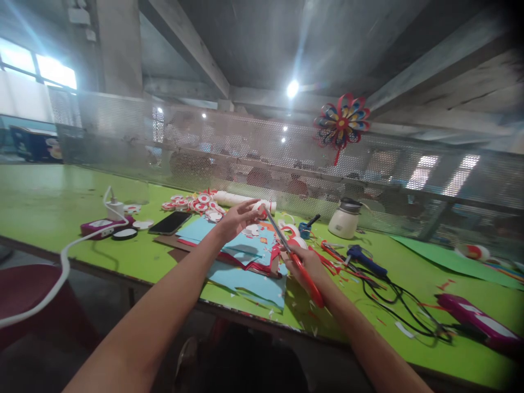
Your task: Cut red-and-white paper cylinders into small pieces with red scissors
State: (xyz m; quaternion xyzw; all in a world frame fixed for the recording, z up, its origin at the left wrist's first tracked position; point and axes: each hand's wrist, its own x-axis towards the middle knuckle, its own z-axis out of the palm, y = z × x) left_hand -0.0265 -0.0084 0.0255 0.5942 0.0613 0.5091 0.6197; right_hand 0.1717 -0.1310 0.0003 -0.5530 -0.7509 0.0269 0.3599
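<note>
Scissors (281, 236) with red handles are in my right hand (311, 266), which is closed around those handles. Their long axis goes away from me and slants to the left, so that the tip points toward a small white-and-red piece (261, 208). This piece is at the fingertips of my left hand (238, 219), above the blue sheets (245, 281); I hold it in what looks like a narrow pinch, though blur hides the exact contact. So, from my right hand, the piece lies forward and to the left, along the line of the blades. My left hand is clearly the nearer one to it. The blades look like one thin strip, therefore I judge that they are together, but I am not certain. Whether the tip touches the piece or only passes before it, I also cannot tell. The pile of red-and-white discs (200, 204) lies well apart from the tip, beyond my left hand.
</note>
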